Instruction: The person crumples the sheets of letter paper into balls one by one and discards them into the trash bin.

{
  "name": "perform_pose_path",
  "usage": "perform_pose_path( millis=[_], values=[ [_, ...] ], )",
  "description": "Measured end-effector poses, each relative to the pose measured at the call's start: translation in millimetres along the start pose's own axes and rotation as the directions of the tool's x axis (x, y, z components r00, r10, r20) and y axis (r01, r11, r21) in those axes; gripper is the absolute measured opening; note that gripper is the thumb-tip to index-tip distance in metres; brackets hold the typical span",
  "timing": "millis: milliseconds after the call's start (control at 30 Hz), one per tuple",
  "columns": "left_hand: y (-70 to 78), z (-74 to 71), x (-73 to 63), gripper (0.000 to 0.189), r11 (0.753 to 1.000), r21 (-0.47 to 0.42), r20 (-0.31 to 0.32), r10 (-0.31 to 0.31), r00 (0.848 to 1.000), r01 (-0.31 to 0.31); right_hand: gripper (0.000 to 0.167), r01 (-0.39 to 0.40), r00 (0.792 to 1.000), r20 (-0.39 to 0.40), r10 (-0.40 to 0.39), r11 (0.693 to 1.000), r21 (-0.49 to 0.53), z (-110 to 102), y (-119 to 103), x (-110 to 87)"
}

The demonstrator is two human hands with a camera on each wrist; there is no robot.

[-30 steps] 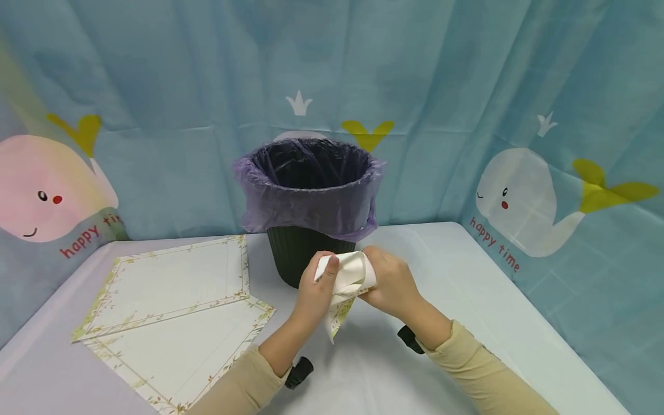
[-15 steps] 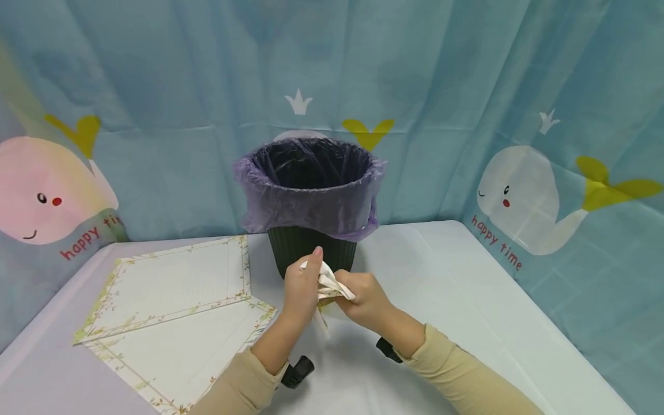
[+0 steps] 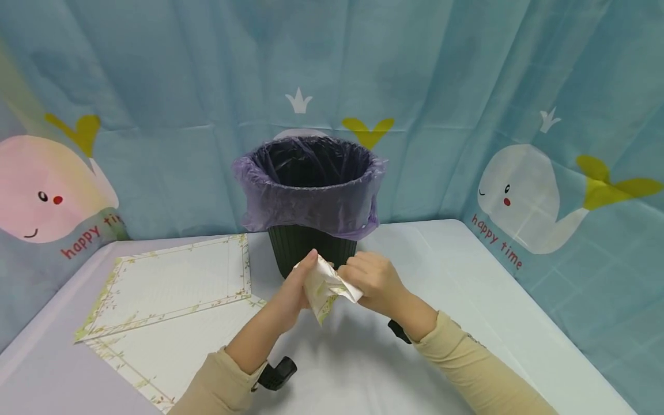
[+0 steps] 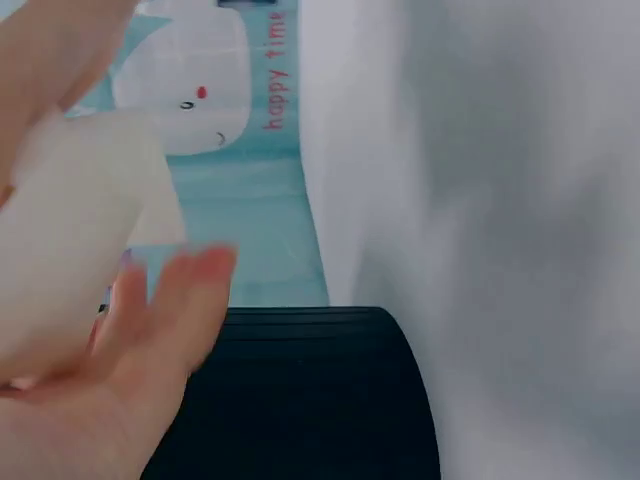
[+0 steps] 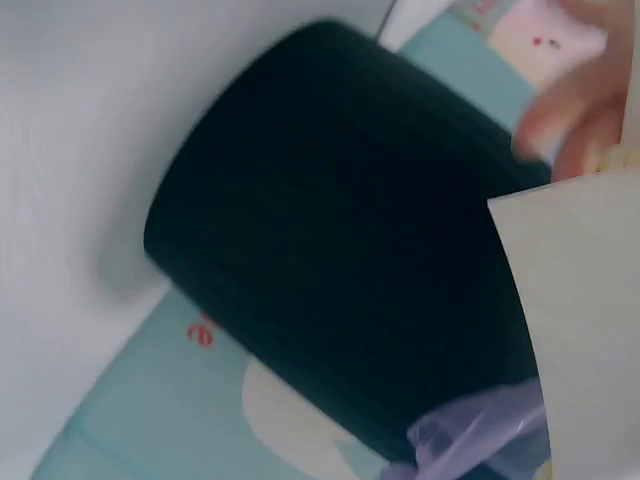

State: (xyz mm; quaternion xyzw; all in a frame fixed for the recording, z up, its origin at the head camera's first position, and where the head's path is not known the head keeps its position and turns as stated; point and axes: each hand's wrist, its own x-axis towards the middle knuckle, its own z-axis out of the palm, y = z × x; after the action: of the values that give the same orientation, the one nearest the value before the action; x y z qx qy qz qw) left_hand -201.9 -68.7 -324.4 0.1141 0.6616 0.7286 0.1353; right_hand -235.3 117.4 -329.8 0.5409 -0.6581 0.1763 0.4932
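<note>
In the head view a crumpled, folded sheet of white paper (image 3: 323, 283) with a leafy green border is between my two hands, above the table. My right hand (image 3: 374, 282) grips its right side with curled fingers. Against its left side rests my left hand (image 3: 289, 295), thumb raised. The left wrist view shows that hand's fingers (image 4: 185, 300) fairly straight and blurred beside the paper (image 4: 75, 230). Part of the sheet (image 5: 580, 300) also crosses the right wrist view. Right behind the hands stands a dark ribbed trash can (image 3: 298, 248) lined with a purple bag (image 3: 311, 207).
Two flat sheets with leafy borders lie overlapping on the left of the white table (image 3: 467, 323): an upper sheet (image 3: 176, 288) and a lower sheet (image 3: 176, 346). A blue whale-print curtain (image 3: 207, 86) hangs behind and along the sides.
The hands drew nearer and lower, twisting the paper together, then parted slightly. The left hand has loosened and tilted leftward, and the paper looks more spread. Flat sheets and trash can stay put.
</note>
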Motion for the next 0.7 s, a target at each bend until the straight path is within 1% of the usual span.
perform_pose_path(
  millis=[33,100,133,167,200,233,267,333,367,400,433,467,500,533,600,667,700],
  values=[
    [0.6,-3.4,-0.8,0.057,1.0,0.013,0.062,-0.025,0.998,0.024,0.029,0.017,1.0,0.002,-0.017,1.0,-0.018,-1,1,0.9],
    [2.2,-7.9,-1.5,0.051,0.999,-0.016,0.16,-0.049,0.986,0.052,0.026,0.048,0.999,0.012,-0.047,0.997,-0.063,-2,2,2.5],
    [3.1,-9.1,-1.8,0.048,0.998,-0.034,0.193,-0.051,0.98,0.059,0.024,0.053,0.999,0.017,-0.052,0.996,-0.078,-2,2,3.3],
    [4.0,-9.4,-1.8,0.045,0.997,-0.057,0.213,-0.045,0.976,0.059,0.022,0.049,0.999,0.028,-0.047,0.996,-0.08,-2,2,4.5],
    [5.1,-9.0,-1.9,0.043,0.996,-0.079,0.218,-0.025,0.976,0.044,0.02,0.035,0.999,0.042,-0.032,0.997,-0.068,-2,1,5.7],
    [6.3,-8.0,-2.2,0.04,0.994,-0.104,0.199,-0.008,0.98,0.029,0.02,0.013,0.998,0.058,-0.011,0.999,-0.047,-1,1,7.0],
    [7.6,-6.2,-2.5,0.037,0.992,-0.125,0.164,0.014,0.986,0.007,0.025,-0.016,0.997,0.077,0.017,1.0,-0.021,-1,0,8.3],
    [9.9,-1.9,-3.4,0.032,0.987,-0.151,0.058,0.058,0.997,-0.049,0.045,-0.1,0.989,0.115,0.095,0.994,0.04,-1,-2,10.3],
    [11.0,0.3,-3.9,0.029,0.984,-0.16,-0.004,0.08,0.997,-0.08,0.056,-0.151,0.981,0.132,0.142,0.987,0.06,-1,-2,10.5],
    [12.2,2.5,-4.6,0.026,0.979,-0.168,-0.066,0.107,0.992,-0.117,0.067,-0.205,0.971,0.144,0.193,0.976,0.076,-2,-3,10.7],
    [13.0,4.4,-5.1,0.023,0.974,-0.163,-0.124,0.138,0.983,-0.157,0.077,-0.262,0.956,0.159,0.246,0.961,0.087,-2,-4,10.6],
    [13.8,6.1,-5.6,0.02,0.967,-0.15,-0.167,0.179,0.97,-0.204,0.084,-0.319,0.938,0.176,0.299,0.943,0.097,-3,-5,10.3],
    [14.2,7.3,-5.8,0.018,0.959,-0.135,-0.199,0.219,0.955,-0.248,0.092,-0.376,0.915,0.195,0.352,0.92,0.106,-4,-6,9.9],
    [14.0,8.0,-5.7,0.016,0.95,-0.118,-0.218,0.258,0.941,-0.288,0.099,-0.434,0.888,0.221,0.402,0.893,0.119,-6,-7,9.8],
    [12.4,8.6,-5.4,0.014,0.923,-0.085,-0.222,0.35,0.91,-0.375,0.109,-0.533,0.829,0.29,0.478,0.833,0.15,-9,-10,10.7],
    [9.4,8.6,-5.2,0.014,0.89,-0.056,-0.202,0.434,0.878,-0.453,0.117,-0.61,0.766,0.385,0.514,0.77,0.185,-14,-13,12.5],
    [7.5,8.5,-5.3,0.014,0.872,-0.053,-0.186,0.471,0.863,-0.487,0.12,-0.637,0.741,0.428,0.517,0.743,0.205,-17,-15,13.5]
  ],
)
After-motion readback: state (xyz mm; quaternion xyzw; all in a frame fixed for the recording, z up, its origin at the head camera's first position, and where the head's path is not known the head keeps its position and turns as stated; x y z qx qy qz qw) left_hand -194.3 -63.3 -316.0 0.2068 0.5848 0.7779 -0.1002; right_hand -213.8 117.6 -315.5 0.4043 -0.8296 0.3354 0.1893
